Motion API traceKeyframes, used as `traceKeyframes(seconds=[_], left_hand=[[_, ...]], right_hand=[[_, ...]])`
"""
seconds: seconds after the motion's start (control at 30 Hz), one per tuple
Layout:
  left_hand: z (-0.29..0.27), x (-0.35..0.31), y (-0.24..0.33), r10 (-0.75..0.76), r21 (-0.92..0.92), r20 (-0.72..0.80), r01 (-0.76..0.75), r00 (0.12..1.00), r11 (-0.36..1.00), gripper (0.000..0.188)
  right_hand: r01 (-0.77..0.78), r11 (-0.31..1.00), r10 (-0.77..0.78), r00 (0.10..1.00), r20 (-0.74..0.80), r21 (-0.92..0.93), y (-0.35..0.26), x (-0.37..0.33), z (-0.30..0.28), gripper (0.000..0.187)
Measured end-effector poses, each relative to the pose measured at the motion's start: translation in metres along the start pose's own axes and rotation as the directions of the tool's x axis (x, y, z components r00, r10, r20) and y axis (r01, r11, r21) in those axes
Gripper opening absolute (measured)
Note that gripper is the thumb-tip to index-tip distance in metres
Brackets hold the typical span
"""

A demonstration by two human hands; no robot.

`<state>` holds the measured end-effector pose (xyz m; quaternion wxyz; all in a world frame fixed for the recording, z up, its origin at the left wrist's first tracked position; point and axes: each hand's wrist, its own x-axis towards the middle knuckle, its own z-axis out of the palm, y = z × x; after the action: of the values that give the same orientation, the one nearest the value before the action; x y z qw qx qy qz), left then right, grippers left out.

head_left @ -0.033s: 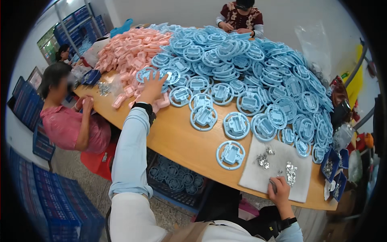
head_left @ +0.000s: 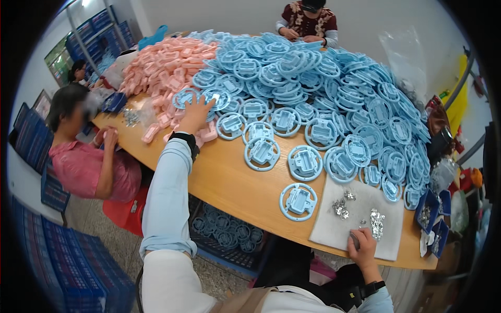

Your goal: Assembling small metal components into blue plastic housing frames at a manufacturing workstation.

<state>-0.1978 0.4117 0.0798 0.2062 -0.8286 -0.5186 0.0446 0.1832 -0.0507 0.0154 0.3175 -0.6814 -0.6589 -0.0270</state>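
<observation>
My left hand (head_left: 194,116) reaches far across the table with fingers spread. Its fingertips rest at two light-blue round plastic parts (head_left: 215,97) where the blue pile meets the pink one. Near the front edge, my right hand (head_left: 363,245) lies curled on a white cloth pad (head_left: 326,229), closed around a small dark object (head_left: 355,240) whose kind I cannot make out. Beside it on the pad are a heap of small shiny metal pieces (head_left: 377,224) and a looser cluster of them (head_left: 341,209). A single blue round part (head_left: 298,202) lies left of the pad, its recess facing up.
A high pile of blue round parts (head_left: 313,78) covers the table's far side, with pink plastic parts (head_left: 167,62) to its left. Blue bins (head_left: 428,211) stand at the right edge. Co-workers sit at left (head_left: 96,167) and across (head_left: 310,23). A crate (head_left: 224,245) sits below.
The view has shifted very slightly, so the far and left parts of the scene sit a little further left. Both hands keep the same pose.
</observation>
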Motion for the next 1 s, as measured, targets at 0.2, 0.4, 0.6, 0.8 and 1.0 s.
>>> traceKeyframes(seconds=[0.2, 0.4, 0.6, 0.8, 1.0], left_hand=[[0.027, 0.025, -0.011, 0.256, 0.077, -0.312, -0.244, 0.915, 0.967, 0.046], [-0.009, 0.029, -0.027, 0.203, -0.077, -0.550, -0.291, 0.810, 0.954, 0.051], [-0.060, -0.061, 0.080, -0.030, -0.963, 0.102, 0.091, 0.994, -0.252, 0.042], [-0.037, -0.112, 0.170, 0.237, -0.741, 0.291, 0.375, 0.927, -0.558, 0.043], [-0.025, -0.076, 0.085, -0.226, -0.921, 0.165, 0.232, 0.960, 0.313, 0.034]], right_hand=[[-0.052, 0.998, 0.052, 0.998, -0.020, -0.026, -0.003, 0.002, 0.000, 0.021], [-0.051, 0.999, 0.051, 0.998, -0.023, -0.007, -0.009, 0.008, 0.002, 0.020], [-0.054, 0.998, 0.054, 0.999, -0.001, -0.038, -0.007, 0.006, 0.000, 0.021], [-0.051, 0.999, 0.050, 0.998, 0.048, 0.017, -0.005, 0.009, 0.002, 0.023], [-0.049, 0.997, 0.046, 0.997, 0.060, 0.059, 0.002, 0.007, -0.001, 0.025]])
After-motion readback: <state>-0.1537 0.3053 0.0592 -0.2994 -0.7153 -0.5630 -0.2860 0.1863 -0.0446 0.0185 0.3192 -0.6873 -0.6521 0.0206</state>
